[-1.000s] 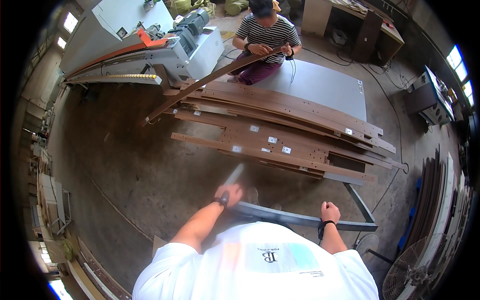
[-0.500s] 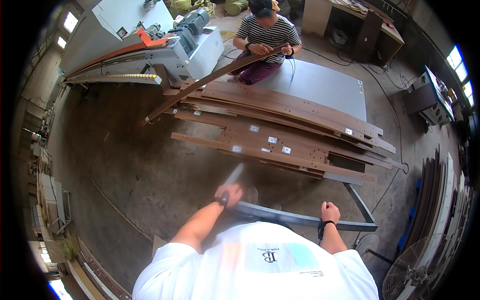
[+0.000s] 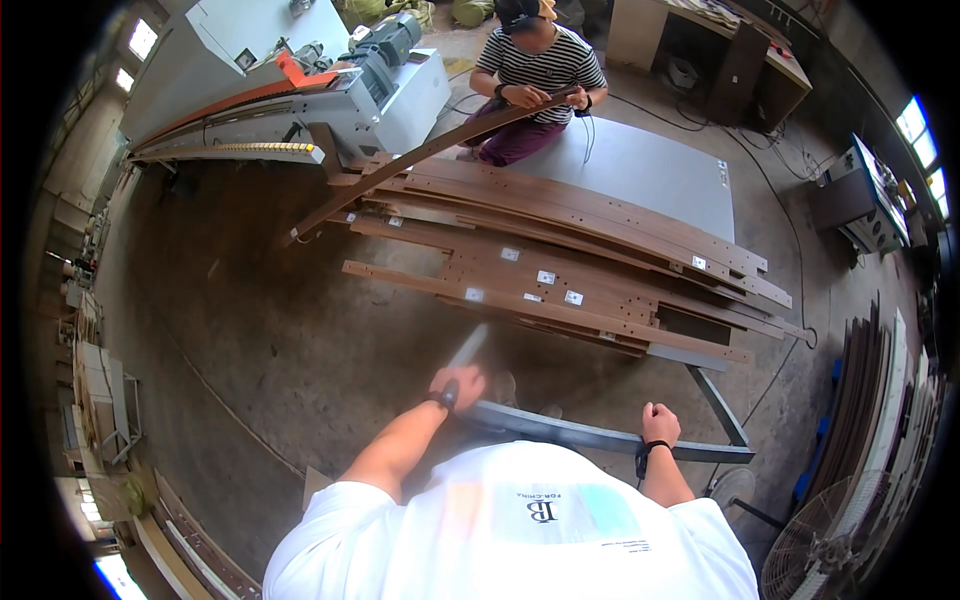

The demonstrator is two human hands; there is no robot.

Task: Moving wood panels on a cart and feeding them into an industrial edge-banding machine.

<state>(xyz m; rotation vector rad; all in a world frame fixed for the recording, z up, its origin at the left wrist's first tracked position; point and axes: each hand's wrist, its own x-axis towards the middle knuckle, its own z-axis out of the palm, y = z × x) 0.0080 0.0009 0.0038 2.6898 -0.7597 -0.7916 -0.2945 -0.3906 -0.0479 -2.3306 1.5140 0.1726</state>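
Around you spreads a concrete floor (image 3: 230,330), with a pale grey machine (image 3: 250,30) at far left, its grey motor (image 3: 390,45) mounted on top. Ahead, a flat grey panel (image 3: 650,180) lies behind a stack of brown drilled boards (image 3: 610,285); the stack runs crosswise in front of you, past the near end of your grey steel frame (image 3: 560,428). The frame's front rail passes just before your waist, and a side bar angles up from its right end toward the stack. A co-worker (image 3: 545,70) in a striped top is low at the panel's left end, both hands at the upper end of a long brown board (image 3: 420,155) that slants down across the stack's left end. At your lower right stands a caged fan (image 3: 830,540).

Your left hand (image 3: 458,386) is at the frame's left corner, beside a blurred pale bar; you may be gripping it, but I cannot tell. Your right hand (image 3: 660,425) sits at the rail's right part, fingers curled in; whether they clasp anything is hidden. A dark wristband (image 3: 655,445) circles that wrist. Small white labels (image 3: 545,277) dot the stack's upper faces.
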